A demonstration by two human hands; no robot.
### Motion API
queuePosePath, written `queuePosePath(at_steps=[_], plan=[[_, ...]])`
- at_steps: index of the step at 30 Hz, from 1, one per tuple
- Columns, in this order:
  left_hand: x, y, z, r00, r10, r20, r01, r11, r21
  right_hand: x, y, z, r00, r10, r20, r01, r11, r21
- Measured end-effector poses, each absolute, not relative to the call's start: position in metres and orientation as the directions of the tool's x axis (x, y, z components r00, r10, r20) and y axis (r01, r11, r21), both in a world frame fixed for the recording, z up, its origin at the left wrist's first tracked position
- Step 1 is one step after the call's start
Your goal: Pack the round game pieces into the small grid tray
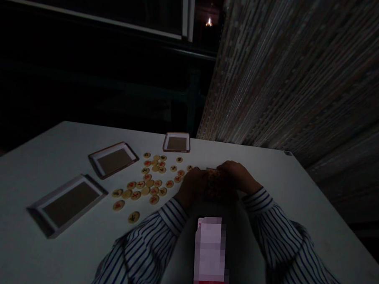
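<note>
My left hand [191,186] and my right hand [240,177] close around a small dark box [215,186] from its two sides, near the table's front edge. Its face shows a reddish-brown pattern of round shapes; whether these are printed or real pieces I cannot tell in the dim light. Left of my left hand lie several round wooden Chinese chess pieces [146,190], loosely scattered, some with red or black characters up and some blank. One piece [134,217] lies apart, nearer to me. My fingertips are largely hidden in shadow.
Three shallow trays, one small [177,143], one medium [112,160] and one larger [68,204], rest beyond and left of the pieces on the white table [299,214]. A string curtain [274,70] hangs behind the table at right. A blurred-out pinkish object [210,251] is below my hands.
</note>
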State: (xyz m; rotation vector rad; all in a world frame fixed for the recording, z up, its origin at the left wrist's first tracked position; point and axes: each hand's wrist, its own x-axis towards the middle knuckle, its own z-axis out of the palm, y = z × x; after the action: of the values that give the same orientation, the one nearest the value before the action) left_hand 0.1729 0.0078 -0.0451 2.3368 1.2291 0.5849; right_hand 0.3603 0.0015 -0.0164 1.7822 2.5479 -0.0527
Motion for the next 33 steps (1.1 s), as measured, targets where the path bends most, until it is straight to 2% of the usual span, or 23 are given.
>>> queuePosePath(at_steps=[4, 13, 19, 22, 28, 33], plan=[[0.160, 0.000, -0.038, 0.532, 0.837, 0.126, 0.666, -0.505, 0.549, 0.352, -0.002, -0.012, -0.328, 0.944, 0.028, 0.944, 0.329, -0.038], [0.093, -0.034, -0.028, 0.412, 0.886, 0.212, 0.750, -0.462, 0.473, 0.321, -0.011, -0.003, -0.372, 0.925, 0.077, 0.926, 0.376, -0.032], [0.015, -0.058, -0.031, 0.190, 0.947, 0.259, 0.824, -0.297, 0.482, 0.291, -0.019, 0.003, -0.510, 0.860, 0.023, 0.860, 0.509, 0.045], [-0.011, -0.066, -0.038, 0.110, 0.949, 0.295, 0.859, -0.240, 0.451, 0.271, -0.020, 0.002, -0.584, 0.811, 0.028, 0.812, 0.583, 0.040], [-0.026, -0.068, -0.054, 0.055, 0.905, 0.421, 0.922, -0.208, 0.325, 0.219, -0.013, -0.004, -0.699, 0.715, 0.011, 0.715, 0.699, 0.019], [-0.025, -0.067, -0.063, 0.052, 0.897, 0.439, 0.919, -0.215, 0.330, 0.175, -0.007, -0.013, -0.777, 0.629, 0.034, 0.629, 0.777, 0.010]])
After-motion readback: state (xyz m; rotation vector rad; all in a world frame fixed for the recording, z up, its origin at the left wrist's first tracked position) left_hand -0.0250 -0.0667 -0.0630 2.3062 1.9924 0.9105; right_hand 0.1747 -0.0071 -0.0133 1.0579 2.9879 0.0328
